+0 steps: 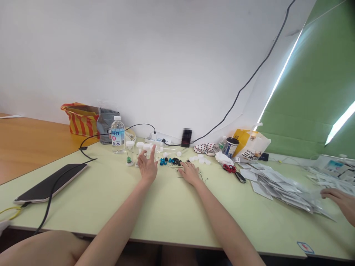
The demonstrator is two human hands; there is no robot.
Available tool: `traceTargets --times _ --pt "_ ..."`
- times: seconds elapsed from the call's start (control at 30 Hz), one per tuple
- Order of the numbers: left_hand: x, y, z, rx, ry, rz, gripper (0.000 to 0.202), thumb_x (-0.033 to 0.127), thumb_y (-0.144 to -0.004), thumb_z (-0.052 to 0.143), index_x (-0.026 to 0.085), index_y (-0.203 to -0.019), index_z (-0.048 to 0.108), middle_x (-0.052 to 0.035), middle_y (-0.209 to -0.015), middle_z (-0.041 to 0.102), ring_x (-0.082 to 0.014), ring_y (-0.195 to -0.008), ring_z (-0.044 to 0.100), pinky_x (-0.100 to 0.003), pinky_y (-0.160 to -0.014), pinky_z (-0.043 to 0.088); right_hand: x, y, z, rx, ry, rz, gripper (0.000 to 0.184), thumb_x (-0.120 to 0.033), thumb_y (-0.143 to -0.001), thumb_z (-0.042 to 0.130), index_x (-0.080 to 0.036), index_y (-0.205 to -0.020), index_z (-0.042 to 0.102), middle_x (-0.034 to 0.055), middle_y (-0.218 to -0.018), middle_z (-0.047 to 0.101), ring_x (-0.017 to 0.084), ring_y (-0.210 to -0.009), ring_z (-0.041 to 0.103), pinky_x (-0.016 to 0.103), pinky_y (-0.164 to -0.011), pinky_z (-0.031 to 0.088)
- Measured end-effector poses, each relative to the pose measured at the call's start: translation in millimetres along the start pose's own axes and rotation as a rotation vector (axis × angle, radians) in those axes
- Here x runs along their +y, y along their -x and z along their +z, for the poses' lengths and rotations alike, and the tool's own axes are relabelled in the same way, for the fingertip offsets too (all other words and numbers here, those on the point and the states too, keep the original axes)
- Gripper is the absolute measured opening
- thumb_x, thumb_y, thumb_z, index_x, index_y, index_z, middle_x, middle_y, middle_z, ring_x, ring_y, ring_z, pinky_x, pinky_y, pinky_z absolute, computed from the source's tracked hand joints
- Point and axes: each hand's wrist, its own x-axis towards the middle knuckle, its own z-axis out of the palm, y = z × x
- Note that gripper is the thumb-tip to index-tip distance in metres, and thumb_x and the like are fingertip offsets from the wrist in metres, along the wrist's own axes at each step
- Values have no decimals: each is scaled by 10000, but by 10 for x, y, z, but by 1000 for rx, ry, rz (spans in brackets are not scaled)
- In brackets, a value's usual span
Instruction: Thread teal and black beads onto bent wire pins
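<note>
My left hand (148,165) reaches forward over the pale green table (155,207), fingers spread and raised, close to several small clear vials with white caps (144,147). Nothing is in it. My right hand (189,172) lies flat on the table with its fingers stretched toward a cluster of small blue and black beads (169,161). Thin metal pins (203,180) lie just to its right. Loose white caps (201,159) sit beyond the right hand.
A water bottle (118,134), a striped bag (81,119) and a power strip (162,140) stand at the back. A phone (51,183) with a cable lies at left. Red-handled scissors (233,170), a cup (230,146), a pile of packets (280,184) and another person's hand (340,199) are at right.
</note>
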Motion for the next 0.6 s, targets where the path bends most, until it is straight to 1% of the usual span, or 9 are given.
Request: traceTargets --times 0.1,0.2,0.27,0.37,0.47,0.6 --pt "6 1 0 -7 6 -3 736 176 -685 612 344 -1319 280 -133 -1188 292 -355 -1085 333 -482 -852 324 -37 6 29 -34 3 -10 531 -564 -830 245 -333 -1303 316 80 -1382 285 326 -1246 209 600 -926 116" --pt "39 23 8 -24 14 33 694 220 -702 606 323 -1316 300 -138 -1190 296 -352 -1080 341 -478 -859 309 -45 10 46 -36 5 -7 557 -580 -822 241 -313 -1304 321 86 -1386 278 330 -1247 207 605 -930 101" --pt "71 50 21 -36 10 92 628 234 -730 578 313 -1302 330 -137 -1186 309 -336 -1072 354 -462 -867 309 -46 14 50 -30 9 -2 557 -581 -816 260 -305 -1292 345 90 -1380 288 329 -1241 220 601 -932 106" --pt "117 94 54 -63 29 215 533 209 -768 523 302 -1272 376 -124 -1163 336 -292 -1041 388 -427 -885 315 -51 18 57 -27 17 -7 537 -584 -808 284 -303 -1248 412 93 -1360 319 324 -1223 252 598 -929 119" --pt "141 128 101 -144 99 327 490 174 -763 510 275 -1233 413 -113 -1141 357 -259 -1002 419 -393 -877 345 -58 16 64 -14 7 -24 516 -584 -801 310 -298 -1200 470 99 -1343 345 316 -1211 276 589 -928 133" --pt "117 168 182 -324 204 417 462 173 -733 537 243 -1179 438 -93 -1118 376 -238 -983 439 -371 -851 389 -54 4 56 22 -27 -33 457 -557 -790 376 -293 -1120 547 92 -1312 394 296 -1193 318 551 -927 178"
